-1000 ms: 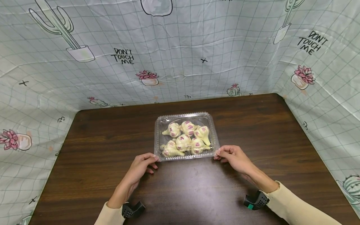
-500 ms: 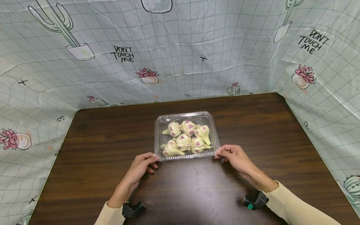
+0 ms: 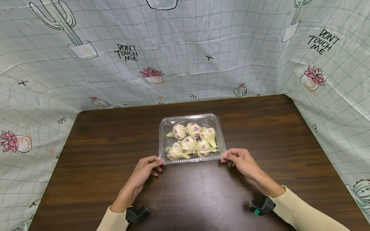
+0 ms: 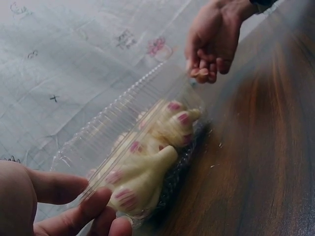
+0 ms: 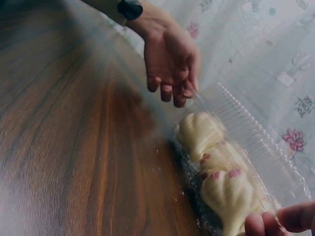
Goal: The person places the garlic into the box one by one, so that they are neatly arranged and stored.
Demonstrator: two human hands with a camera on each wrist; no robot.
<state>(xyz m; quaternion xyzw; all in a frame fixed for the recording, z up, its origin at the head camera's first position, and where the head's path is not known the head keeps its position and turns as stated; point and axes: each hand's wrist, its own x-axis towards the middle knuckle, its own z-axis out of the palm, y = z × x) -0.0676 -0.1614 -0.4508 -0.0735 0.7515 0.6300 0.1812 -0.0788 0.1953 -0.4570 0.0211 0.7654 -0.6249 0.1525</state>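
A clear plastic clamshell container sits on the brown wooden table, its lid down. Inside it lie several cream garlic bulbs with purple streaks. My left hand pinches the container's near left corner between thumb and fingers; the left wrist view shows the rim between the thumb and fingers. At the near right corner, my right hand pinches the rim the same way. Only the tips of the right hand show in the right wrist view.
Behind the table and along both sides hangs a pale grid-patterned cloth printed with cacti and lettering. The table's far edge meets this cloth just beyond the container. Dark wrist devices sit at both cuffs.
Both hands keep their pinch on the container's near corners, and the container stays where it was. The head view has tilted very slightly.
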